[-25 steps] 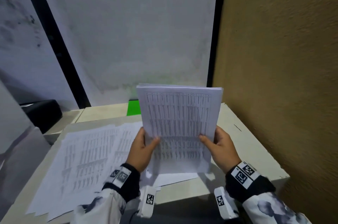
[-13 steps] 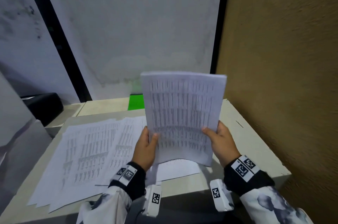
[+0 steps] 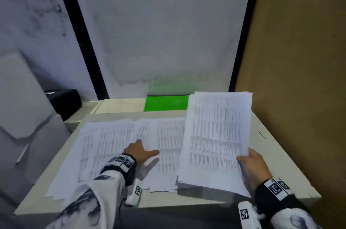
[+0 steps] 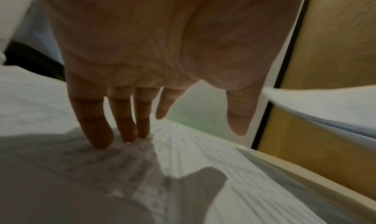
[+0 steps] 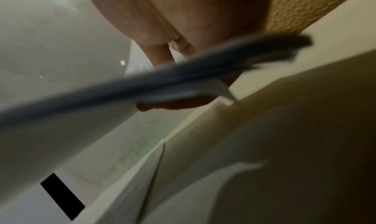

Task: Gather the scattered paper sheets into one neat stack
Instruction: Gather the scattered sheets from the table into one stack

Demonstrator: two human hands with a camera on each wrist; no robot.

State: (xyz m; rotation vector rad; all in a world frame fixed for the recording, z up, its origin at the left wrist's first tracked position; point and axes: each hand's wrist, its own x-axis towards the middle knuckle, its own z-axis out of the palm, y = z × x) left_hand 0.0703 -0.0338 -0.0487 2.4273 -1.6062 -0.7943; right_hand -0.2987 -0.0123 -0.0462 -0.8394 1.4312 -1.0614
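Note:
My right hand (image 3: 250, 161) pinches the lower right edge of a stack of printed sheets (image 3: 215, 139), thumb on top, and holds it tilted over the right side of the table. The right wrist view shows that stack (image 5: 162, 82) edge-on, gripped between thumb and fingers. Several loose printed sheets (image 3: 112, 144) lie fanned across the table's left and middle. My left hand (image 3: 139, 151) lies flat on them with fingers straight. In the left wrist view its fingertips (image 4: 101, 140) press on the loose sheets (image 4: 203, 171).
The beige table (image 3: 277, 163) ends close to my body, and a brown textured wall (image 3: 299, 60) stands along its right side. A green patch (image 3: 166, 103) lies at the back edge. A black object (image 3: 63, 101) sits at the back left beside a grey panel (image 3: 22, 116).
My left hand has let go of the stack and dropped flat onto the loose sheets. My right hand alone has lowered the stack from upright to the right side of the table.

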